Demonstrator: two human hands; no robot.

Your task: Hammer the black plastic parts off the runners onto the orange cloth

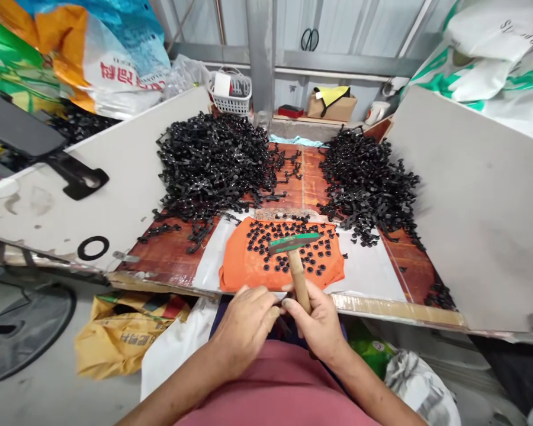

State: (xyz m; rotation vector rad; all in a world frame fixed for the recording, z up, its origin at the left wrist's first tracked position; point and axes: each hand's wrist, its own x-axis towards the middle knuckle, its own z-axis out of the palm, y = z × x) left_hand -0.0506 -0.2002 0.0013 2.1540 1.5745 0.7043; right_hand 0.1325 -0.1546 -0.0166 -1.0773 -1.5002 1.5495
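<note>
My right hand (320,322) is closed round the wooden handle of a hammer (295,260), whose green-painted head hangs over an orange cloth (244,269). Many small black round pieces (293,245) lie scattered on that cloth. My left hand (245,328) is curled shut just left of the right hand, near the front edge of the work surface; what its fingers hold is hidden. Two big heaps of black plastic strips sit behind the cloth, a left heap (213,163) and a right heap (366,183).
White boards (475,207) slope up on both sides of the wooden work surface (169,254). A black ring (93,248) lies on the left board. Printed sacks (71,47) are stacked at the back left, a white basket (231,92) and scissors (310,39) at the rear. A yellow bag (115,337) lies on the floor.
</note>
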